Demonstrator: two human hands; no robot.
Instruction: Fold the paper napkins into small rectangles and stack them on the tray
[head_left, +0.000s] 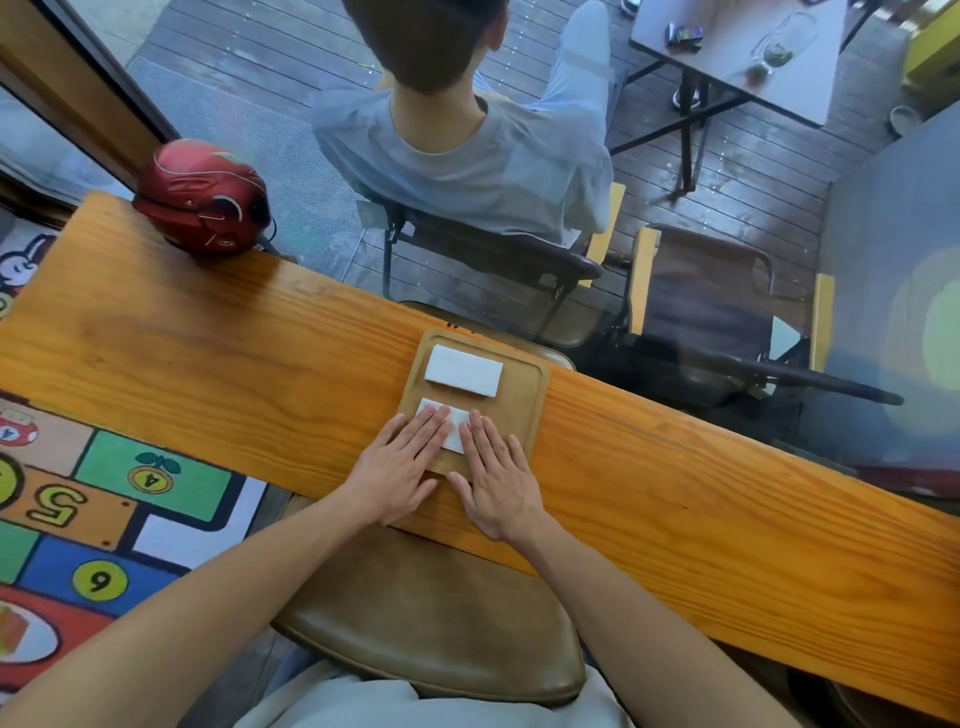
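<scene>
I have both hands flat, fingers extended: left hand (397, 462) and right hand (496, 475) press a napkin (453, 426) on the tray (535, 405), gripping nothing; folded stack (464, 371) beyond

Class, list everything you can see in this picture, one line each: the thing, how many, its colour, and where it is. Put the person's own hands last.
Counter: one, orange-brown wood, running across the middle.
Tray: one, light wood, on the counter.
Folded napkin stack: one, white, at the tray's far end.
Napkin being pressed: one, white, at the tray's near end, under the fingers.
Helmet: one, red, at the counter's far left.
Stool seat: one, olive-brown, below the counter.
Game mat: one, multicoloured with numbers, on the floor at left.
Seated person: one, grey shirt, beyond the glass.
Glass: one, clear, on an outdoor table.
Left hand: flat on the napkin.
Right hand: flat on the napkin.
</scene>
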